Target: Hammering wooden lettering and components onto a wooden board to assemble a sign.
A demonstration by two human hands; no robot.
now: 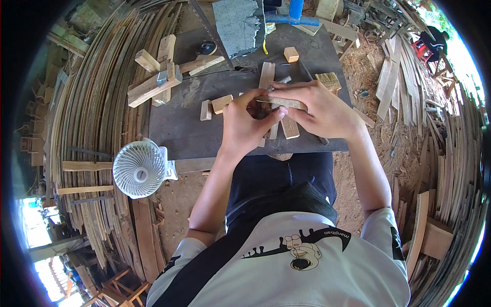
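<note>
Over the dark worktable, both my hands meet at a short flat piece of wood (289,103). My right hand (325,110) holds it from the right, fingers stretched above it and the thumb below. The fingers of my left hand (243,123) curl round in a pinch at its left end, and a small pale tip shows between the hands. Below them lie wooden strips (290,129), partly hidden, and another strip (266,74) extends past the fingers. Next to my left hand are two small wood blocks (206,110) (221,104).
The dark table (179,133) carries a clamp-like wooden assembly (156,82), a wood cube (291,54), a brush (328,81) and a long thin blade (210,31). A white fan (140,171) is at its left edge. Stacked planks (102,102) line the left side.
</note>
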